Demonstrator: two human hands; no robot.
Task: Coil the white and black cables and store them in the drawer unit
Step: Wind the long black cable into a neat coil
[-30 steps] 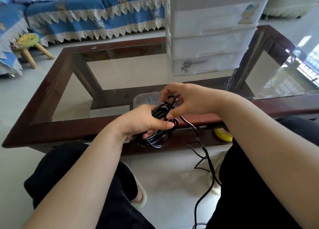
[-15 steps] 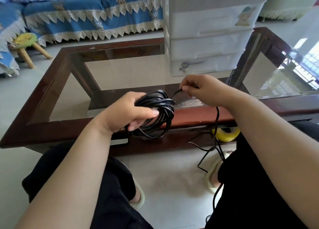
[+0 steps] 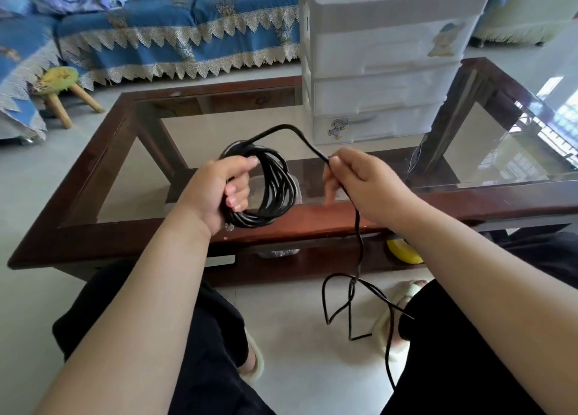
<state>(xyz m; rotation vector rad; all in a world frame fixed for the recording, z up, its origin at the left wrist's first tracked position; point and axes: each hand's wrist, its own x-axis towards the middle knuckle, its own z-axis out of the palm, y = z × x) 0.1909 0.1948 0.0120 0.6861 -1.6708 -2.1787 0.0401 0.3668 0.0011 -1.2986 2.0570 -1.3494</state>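
two hands (image 3: 219, 192) (image 3: 362, 183), one black cable (image 3: 275, 189), coiled

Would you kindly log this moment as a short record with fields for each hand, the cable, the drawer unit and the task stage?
left hand: closed around the coiled black cable
right hand: pinching the cable's loose run
loose end: hangs tangled to the floor beside the right leg
drawer unit: white, on the glass table; visible drawers shut
white cable: not seen
stage: coiling unfinished, nothing stored yet
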